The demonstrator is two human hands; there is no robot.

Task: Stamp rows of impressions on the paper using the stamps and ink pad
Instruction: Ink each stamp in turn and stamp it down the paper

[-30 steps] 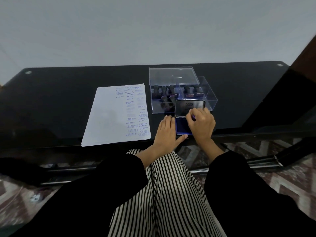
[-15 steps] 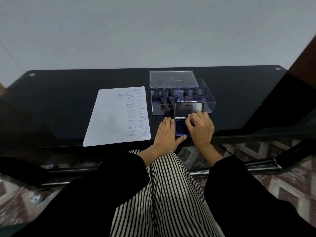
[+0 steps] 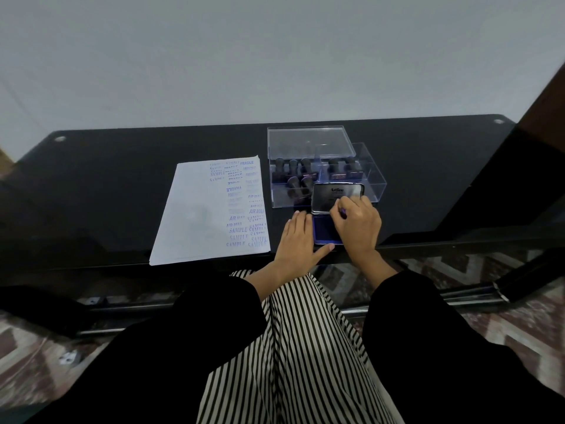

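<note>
A white paper (image 3: 198, 218) lies on the black glass table, its right side covered with blue impressions reading SAMPLE, AIR MAIL and FRAGILE. To its right sits the open ink pad (image 3: 324, 231), blue pad facing up and metal lid (image 3: 336, 195) raised. My right hand (image 3: 357, 224) is closed around a stamp (image 3: 343, 212) held down over the blue pad; only a sliver of the stamp shows between the fingers. My left hand (image 3: 299, 237) lies flat on the table, its thumb along the pad's near edge. Several dark-handled stamps (image 3: 293, 172) stand in a clear box.
The clear plastic box (image 3: 376, 185) stands behind the ink pad, with its clear lid (image 3: 308, 142) propped at the back. The table's near edge (image 3: 428, 240) runs just under my wrists. A wall rises behind the table and my striped lap fills the foreground.
My right hand with the stamp has shifted slightly on the ink pad. My left hand stays flat beside the pad. The view has tilted a little.
</note>
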